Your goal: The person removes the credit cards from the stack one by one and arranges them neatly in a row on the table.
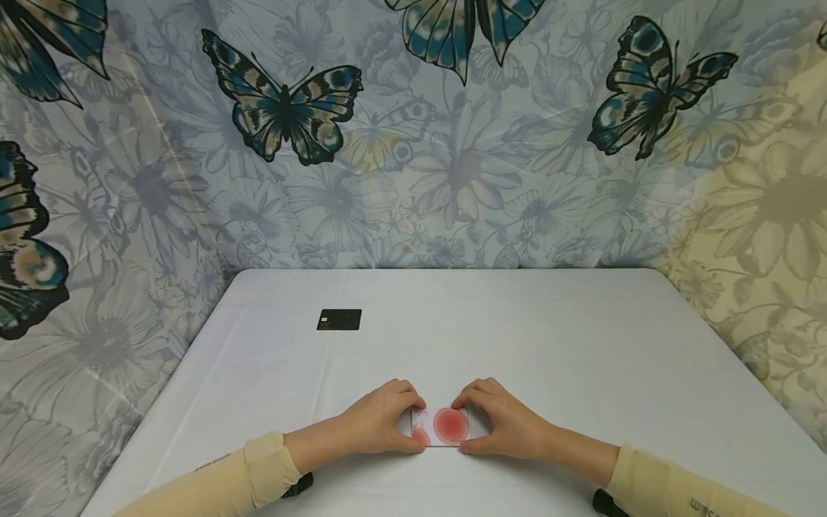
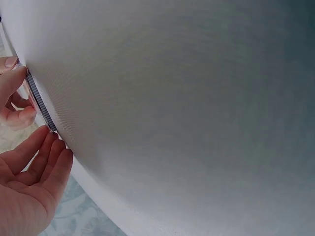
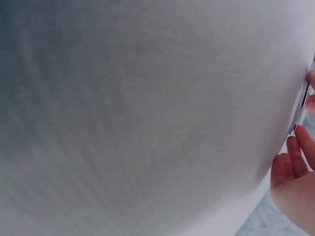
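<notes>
A small stack of cards (image 1: 450, 426) lies near the front of the white table, its top card pale pink with red circles. In the left wrist view the stack's edge (image 2: 40, 102) shows several thin dark and light layers. My left hand (image 1: 381, 420) holds the left end between thumb and fingers. At the opposite end my right hand (image 1: 500, 424) grips it the same way, thumb at the near edge and fingers at the far edge. The right wrist view catches only part of the right hand (image 3: 298, 191) at its edge.
A black card (image 1: 339, 319) with a chip and small lettering lies farther back, left of centre. The white table (image 1: 517, 337) meets a butterfly-patterned cloth backdrop (image 1: 452, 172) at its far edge.
</notes>
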Demonstrator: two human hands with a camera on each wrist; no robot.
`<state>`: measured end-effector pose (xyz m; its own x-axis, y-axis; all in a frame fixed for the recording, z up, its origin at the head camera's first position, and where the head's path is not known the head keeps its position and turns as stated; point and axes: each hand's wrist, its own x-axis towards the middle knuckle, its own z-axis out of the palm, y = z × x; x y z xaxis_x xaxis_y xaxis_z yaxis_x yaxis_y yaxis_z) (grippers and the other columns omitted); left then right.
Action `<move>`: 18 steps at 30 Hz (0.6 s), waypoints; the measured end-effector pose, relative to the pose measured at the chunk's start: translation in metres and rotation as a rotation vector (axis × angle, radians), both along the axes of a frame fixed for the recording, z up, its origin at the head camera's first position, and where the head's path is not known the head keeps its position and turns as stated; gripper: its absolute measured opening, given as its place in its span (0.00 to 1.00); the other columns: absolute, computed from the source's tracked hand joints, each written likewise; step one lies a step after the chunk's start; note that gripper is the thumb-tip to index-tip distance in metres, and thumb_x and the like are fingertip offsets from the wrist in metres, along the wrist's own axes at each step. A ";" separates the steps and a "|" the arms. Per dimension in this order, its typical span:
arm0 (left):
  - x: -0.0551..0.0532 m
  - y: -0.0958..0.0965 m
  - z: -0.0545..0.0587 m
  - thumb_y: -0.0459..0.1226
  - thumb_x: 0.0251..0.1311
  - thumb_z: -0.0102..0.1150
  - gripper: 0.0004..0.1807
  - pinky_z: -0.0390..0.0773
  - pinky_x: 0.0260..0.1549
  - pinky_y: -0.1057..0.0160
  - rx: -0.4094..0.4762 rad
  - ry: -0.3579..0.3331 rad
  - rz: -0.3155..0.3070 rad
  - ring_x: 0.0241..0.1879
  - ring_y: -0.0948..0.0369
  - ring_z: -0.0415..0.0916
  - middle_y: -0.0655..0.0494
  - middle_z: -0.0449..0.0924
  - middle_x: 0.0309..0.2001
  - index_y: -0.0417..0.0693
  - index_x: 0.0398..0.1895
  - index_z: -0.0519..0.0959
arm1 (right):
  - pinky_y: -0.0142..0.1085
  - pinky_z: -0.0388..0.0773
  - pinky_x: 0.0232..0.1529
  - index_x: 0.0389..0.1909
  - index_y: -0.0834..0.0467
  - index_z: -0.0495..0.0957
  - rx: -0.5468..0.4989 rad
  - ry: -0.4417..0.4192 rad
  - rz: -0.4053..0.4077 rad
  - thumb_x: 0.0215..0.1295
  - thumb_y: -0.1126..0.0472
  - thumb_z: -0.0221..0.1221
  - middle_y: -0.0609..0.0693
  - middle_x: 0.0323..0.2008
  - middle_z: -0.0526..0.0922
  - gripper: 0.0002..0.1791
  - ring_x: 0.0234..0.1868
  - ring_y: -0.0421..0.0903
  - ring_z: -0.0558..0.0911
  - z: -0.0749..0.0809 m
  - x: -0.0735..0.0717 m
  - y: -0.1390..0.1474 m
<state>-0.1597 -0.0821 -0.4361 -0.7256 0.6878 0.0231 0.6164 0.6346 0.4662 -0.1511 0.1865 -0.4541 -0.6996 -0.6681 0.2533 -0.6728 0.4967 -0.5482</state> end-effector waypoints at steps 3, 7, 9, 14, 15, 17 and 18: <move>0.000 -0.001 0.000 0.49 0.46 0.75 0.26 0.73 0.47 0.70 0.002 0.003 0.000 0.44 0.69 0.70 0.65 0.74 0.43 0.49 0.48 0.81 | 0.38 0.72 0.52 0.48 0.48 0.77 0.005 0.005 -0.005 0.53 0.47 0.72 0.38 0.49 0.75 0.24 0.50 0.39 0.69 0.000 -0.001 0.000; 0.000 -0.001 0.000 0.49 0.46 0.75 0.26 0.73 0.49 0.68 0.010 0.006 0.007 0.45 0.68 0.71 0.65 0.75 0.43 0.49 0.48 0.81 | 0.40 0.72 0.53 0.49 0.47 0.77 0.013 -0.006 -0.022 0.52 0.46 0.72 0.37 0.49 0.75 0.25 0.52 0.38 0.70 0.001 -0.001 0.000; 0.000 -0.001 0.000 0.49 0.46 0.75 0.26 0.73 0.49 0.68 0.021 0.017 0.007 0.45 0.67 0.71 0.64 0.76 0.44 0.48 0.47 0.81 | 0.40 0.72 0.53 0.50 0.46 0.77 0.011 -0.010 -0.030 0.52 0.47 0.72 0.36 0.49 0.76 0.25 0.52 0.38 0.69 0.001 -0.001 0.000; -0.001 -0.003 0.000 0.46 0.46 0.75 0.25 0.74 0.50 0.67 0.063 0.062 0.001 0.46 0.65 0.73 0.61 0.77 0.44 0.47 0.47 0.80 | 0.39 0.72 0.51 0.51 0.46 0.76 -0.016 0.016 -0.040 0.52 0.47 0.72 0.35 0.49 0.76 0.26 0.51 0.37 0.70 0.001 -0.002 -0.001; -0.001 -0.004 0.001 0.46 0.46 0.75 0.25 0.74 0.50 0.66 0.069 0.069 0.003 0.46 0.64 0.73 0.61 0.77 0.44 0.47 0.47 0.80 | 0.39 0.72 0.51 0.51 0.46 0.75 -0.024 0.025 -0.041 0.52 0.48 0.73 0.35 0.49 0.76 0.26 0.51 0.38 0.70 0.001 -0.002 -0.001; -0.002 -0.004 0.003 0.45 0.46 0.74 0.24 0.74 0.49 0.66 0.079 0.085 0.009 0.46 0.64 0.73 0.61 0.77 0.44 0.48 0.47 0.79 | 0.39 0.72 0.50 0.51 0.46 0.75 -0.036 0.042 -0.048 0.51 0.48 0.73 0.35 0.49 0.76 0.27 0.51 0.39 0.70 0.003 -0.003 -0.001; -0.002 -0.004 0.004 0.45 0.46 0.74 0.24 0.75 0.49 0.66 0.082 0.094 0.011 0.46 0.64 0.73 0.61 0.77 0.44 0.48 0.47 0.79 | 0.38 0.72 0.50 0.51 0.47 0.75 -0.041 0.053 -0.052 0.51 0.49 0.73 0.35 0.48 0.76 0.27 0.51 0.39 0.70 0.004 -0.004 -0.002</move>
